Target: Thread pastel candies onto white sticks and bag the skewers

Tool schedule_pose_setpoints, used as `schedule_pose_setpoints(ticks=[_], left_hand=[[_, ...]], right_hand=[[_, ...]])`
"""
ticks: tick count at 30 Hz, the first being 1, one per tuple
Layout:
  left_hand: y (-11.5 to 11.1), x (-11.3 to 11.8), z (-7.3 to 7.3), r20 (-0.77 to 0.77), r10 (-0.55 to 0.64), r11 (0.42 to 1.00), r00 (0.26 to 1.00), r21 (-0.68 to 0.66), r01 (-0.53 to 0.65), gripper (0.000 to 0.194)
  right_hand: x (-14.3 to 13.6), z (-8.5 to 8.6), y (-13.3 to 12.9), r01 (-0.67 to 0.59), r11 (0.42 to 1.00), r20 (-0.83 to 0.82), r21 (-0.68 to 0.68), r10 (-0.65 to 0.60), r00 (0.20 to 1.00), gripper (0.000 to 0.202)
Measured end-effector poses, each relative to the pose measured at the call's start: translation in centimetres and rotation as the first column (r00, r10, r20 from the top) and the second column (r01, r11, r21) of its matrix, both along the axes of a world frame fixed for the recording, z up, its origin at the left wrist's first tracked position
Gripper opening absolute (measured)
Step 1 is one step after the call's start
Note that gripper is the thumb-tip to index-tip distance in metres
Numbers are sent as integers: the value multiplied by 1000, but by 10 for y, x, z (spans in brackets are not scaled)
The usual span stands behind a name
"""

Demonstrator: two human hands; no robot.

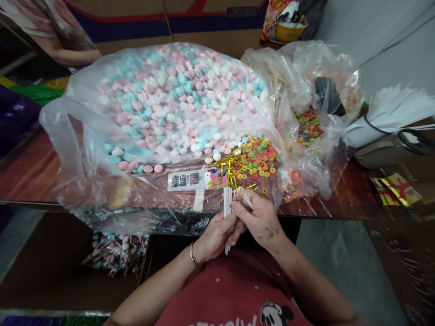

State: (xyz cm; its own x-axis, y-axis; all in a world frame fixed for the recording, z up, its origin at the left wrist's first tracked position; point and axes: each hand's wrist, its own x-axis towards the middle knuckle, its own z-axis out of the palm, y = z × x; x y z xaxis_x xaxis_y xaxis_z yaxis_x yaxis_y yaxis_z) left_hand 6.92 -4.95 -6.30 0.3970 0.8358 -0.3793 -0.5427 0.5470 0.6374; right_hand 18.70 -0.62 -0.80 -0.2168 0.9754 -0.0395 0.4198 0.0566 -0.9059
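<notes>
My left hand [217, 234] is closed around a small bundle of thin white sticks [227, 199], held upright at the table's front edge. My right hand [261, 218] meets it from the right, its thumb and fingers pinched at the top of the bundle on a white stick [248, 202]. Just beyond my hands lie gold twist ties [232, 168] and a pile of colourful ring-shaped candies [257, 158]. To their left is a printed clear packet [188, 179]. Behind is a large clear bag [78, 131] full of pink, blue and white round candies [190, 104].
Another clear bag [340, 59] with ring candies stands at the right, a dark phone-like object [329, 96] on it. Beyond it are a holder of white sticks [401, 108] and a grey tumbler [384, 151]. Wrapped sweets [118, 251] fill a box below left. A person's arm [73, 56] shows at upper left.
</notes>
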Motion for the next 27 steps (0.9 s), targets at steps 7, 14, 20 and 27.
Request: schedule_pose_setpoints(ticks=[7,14,20,27], left_hand=[[-4,7,7,-229,15,992,973,129,15,49],[-6,8,3,-211,16,997,977,80,1,46],[-7,7,2,-106,64,998,992,27,-61,42],[-6,6,5,-87,108,994,990,-6,-109,44]], right_hand=[[-6,-2,2,37,999,54,-14,-36,998,15],[-4,-1,5,3,989,-126,-150,-22,992,17],[2,-10,5,26,977,-225,-212,-74,972,18],[5,-22,6,81,971,-301,-223,-148,942,15]])
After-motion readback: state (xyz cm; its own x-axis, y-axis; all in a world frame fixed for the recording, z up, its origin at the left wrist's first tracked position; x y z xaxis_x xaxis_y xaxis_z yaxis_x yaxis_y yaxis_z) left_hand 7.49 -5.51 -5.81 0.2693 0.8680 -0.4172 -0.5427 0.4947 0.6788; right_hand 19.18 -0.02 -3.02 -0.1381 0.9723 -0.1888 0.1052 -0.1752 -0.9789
